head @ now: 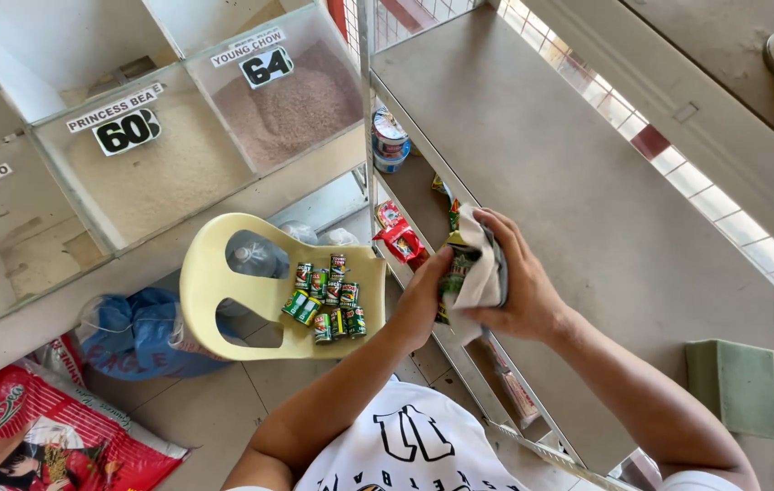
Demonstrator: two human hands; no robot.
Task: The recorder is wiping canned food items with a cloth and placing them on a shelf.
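Observation:
My right hand (519, 286) grips a grey-white cloth (482, 273) wrapped around a small green can (453, 273). The can is held from the other side by my left hand (423, 300), at the edge of the grey counter (587, 209). Below and to the left, several more small green cans (325, 305) lie on the seat of a pale yellow plastic chair (223, 282).
Glass-fronted bins of rice (159, 168) with price tags stand at the left. A blue bag (137, 336) and a red sack (41, 436) lie on the floor. Red packets (400, 238) and a tin (389, 141) sit on the shelf under the counter. A green sponge (734, 386) rests on the counter.

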